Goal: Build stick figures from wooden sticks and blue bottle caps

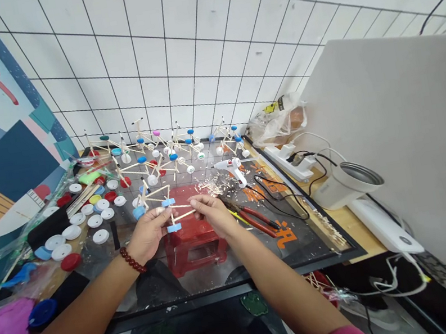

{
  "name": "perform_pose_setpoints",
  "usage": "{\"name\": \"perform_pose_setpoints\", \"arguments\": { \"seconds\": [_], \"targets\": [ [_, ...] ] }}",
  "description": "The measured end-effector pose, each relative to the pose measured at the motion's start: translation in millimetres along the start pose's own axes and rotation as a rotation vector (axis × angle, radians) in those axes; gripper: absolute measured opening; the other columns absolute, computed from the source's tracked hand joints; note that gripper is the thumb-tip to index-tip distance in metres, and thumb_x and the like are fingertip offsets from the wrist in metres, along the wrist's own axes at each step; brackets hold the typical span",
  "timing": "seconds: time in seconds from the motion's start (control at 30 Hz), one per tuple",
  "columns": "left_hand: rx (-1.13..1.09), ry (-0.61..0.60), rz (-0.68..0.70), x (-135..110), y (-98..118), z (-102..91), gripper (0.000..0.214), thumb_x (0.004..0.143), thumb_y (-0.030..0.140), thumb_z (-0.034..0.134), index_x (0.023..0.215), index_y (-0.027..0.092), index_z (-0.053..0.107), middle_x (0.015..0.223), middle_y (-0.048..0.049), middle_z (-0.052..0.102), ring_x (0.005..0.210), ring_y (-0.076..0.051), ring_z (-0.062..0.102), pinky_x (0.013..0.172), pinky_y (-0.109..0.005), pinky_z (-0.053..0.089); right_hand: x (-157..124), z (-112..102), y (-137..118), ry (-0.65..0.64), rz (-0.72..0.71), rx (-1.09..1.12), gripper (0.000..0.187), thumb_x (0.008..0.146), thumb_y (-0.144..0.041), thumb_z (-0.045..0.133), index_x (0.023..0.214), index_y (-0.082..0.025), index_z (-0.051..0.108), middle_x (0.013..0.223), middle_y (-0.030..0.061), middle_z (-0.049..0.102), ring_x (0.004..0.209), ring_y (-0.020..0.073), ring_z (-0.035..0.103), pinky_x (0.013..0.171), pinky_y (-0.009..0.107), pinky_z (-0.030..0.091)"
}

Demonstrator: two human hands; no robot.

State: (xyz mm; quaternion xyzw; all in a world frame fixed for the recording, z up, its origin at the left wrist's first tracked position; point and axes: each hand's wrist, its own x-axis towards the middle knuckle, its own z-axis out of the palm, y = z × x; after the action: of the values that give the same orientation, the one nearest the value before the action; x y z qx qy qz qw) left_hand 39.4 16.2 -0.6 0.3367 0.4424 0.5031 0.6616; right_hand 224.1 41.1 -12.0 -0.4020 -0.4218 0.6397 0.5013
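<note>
In front of me I hold a small frame of thin wooden sticks (184, 216) with light blue bottle caps (174, 228) at its left end. My left hand (148, 236) pinches the frame near the caps, its fingertips closed. The fingers of my right hand (214, 214) are closed on the right ends of the sticks. Just beyond my left hand stands another stick piece (159, 193) with blue and white caps. Several similar stick-and-cap models (173, 157) stand at the back. A white glue gun (232, 169) lies beyond my right hand.
Loose white caps (100, 236) and red ones lie on the left. Red-handled pliers (257, 219) lie right of my right hand, by the glue gun's black cord (282, 198). Wood scraps (211, 187), a red stool (196, 245), a power strip (291, 164) and a cylindrical container (348, 183) are also around.
</note>
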Motion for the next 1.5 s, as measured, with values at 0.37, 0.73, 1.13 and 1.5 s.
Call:
{"name": "perform_pose_setpoints", "arguments": {
  "seconds": [0.37, 0.73, 1.13, 1.5],
  "targets": [
    [-0.014, 0.028, 0.033, 0.2, -1.3, 2.4, 0.044, 0.051, 0.046, 0.094, 0.074, 0.014, 0.076, 0.076, -0.0019, 0.071, 0.071, -0.013, 0.062, 0.066, -0.024, 0.054, -2.7, -7.1, -6.5, -0.049, 0.141, -0.05, 0.055, 0.045, -0.043, 0.095, 0.088, -0.018, 0.071, 0.064, -0.0031, 0.069, 0.054, 0.0097, 0.062, 0.054, 0.022, 0.047],
    [-0.025, -0.017, -0.075, -4.3, 3.3, 3.4, 0.041, 0.051, 0.038, 0.097, 0.078, 0.015, 0.077, 0.085, -0.0046, 0.072, 0.086, -0.018, 0.066, 0.083, -0.036, 0.06, 1.7, -6.8, -1.3, 0.027, 0.096, 0.11, 0.045, 0.043, -0.041, 0.096, 0.069, -0.017, 0.069, 0.061, -0.0007, 0.072, 0.051, 0.0081, 0.061, 0.052, 0.019, 0.048],
    [0.143, 0.066, -0.03, -1.4, -0.5, 0.4, 0.054, 0.035, 0.051, 0.096, 0.068, 0.013, 0.077, 0.075, -0.0053, 0.071, 0.076, -0.017, 0.065, 0.076, -0.033, 0.058, -0.8, -1.1, -2.4, 0.013, 0.087, 0.047, 0.041, 0.042, -0.034, 0.096, 0.067, -0.016, 0.07, 0.061, 0.0002, 0.073, 0.05, 0.0085, 0.062, 0.052, 0.019, 0.048],
    [0.129, 0.023, -0.004, -3.9, 1.8, 2.1, 0.05, 0.046, 0.054, 0.094, 0.073, 0.014, 0.079, 0.08, -0.0069, 0.074, 0.081, -0.019, 0.066, 0.078, -0.035, 0.058, 0.7, -5.1, -0.2, -0.001, 0.096, 0.087, 0.04, 0.047, -0.038, 0.096, 0.068, -0.017, 0.069, 0.061, 0.0001, 0.071, 0.052, 0.0087, 0.061, 0.053, 0.02, 0.048]
  ]
}}
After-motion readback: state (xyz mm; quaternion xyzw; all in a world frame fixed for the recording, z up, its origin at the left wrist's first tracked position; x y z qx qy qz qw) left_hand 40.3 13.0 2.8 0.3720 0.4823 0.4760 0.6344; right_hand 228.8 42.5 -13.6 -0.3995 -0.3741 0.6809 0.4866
